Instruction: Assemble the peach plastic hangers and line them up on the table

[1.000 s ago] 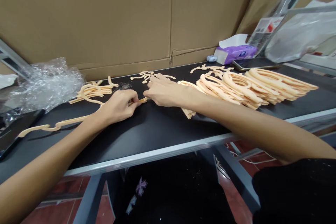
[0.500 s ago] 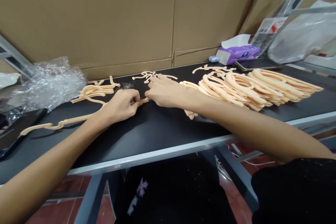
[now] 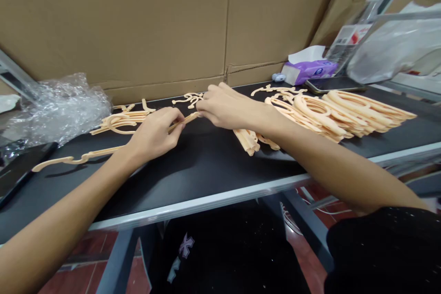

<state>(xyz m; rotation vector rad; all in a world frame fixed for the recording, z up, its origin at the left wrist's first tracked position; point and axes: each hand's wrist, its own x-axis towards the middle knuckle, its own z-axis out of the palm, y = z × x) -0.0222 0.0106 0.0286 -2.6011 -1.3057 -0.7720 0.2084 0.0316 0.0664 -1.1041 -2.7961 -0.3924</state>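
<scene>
A peach-coloured plastic hanger (image 3: 103, 152) with a wavy, notched arm stretches left from under my left wrist and comes out again on the right of the fist. My left hand (image 3: 158, 131) is closed around its middle, thumb against fingers. At the hanger's right tip, the thumb and fingers of my right hand (image 3: 227, 105) are pinched together; the fingers partly hide that end. Behind the right hand lie small curly peach pieces (image 3: 188, 99). Beside the left hand is a little stack of similar peach parts (image 3: 119, 121).
Several stacked peach hangers (image 3: 320, 112) lie to the right on the black tabletop (image 3: 193, 170). Clear plastic wrap (image 3: 69, 110) and a dark phone (image 3: 24, 165) are at the left. A purple tissue pack (image 3: 312, 70) and another phone (image 3: 334, 84) sit at the back right, before cardboard (image 3: 155, 23).
My right hand has shifted slightly right and up, away from the left, so more of the hanger shows between them. My left hand still grips it.
</scene>
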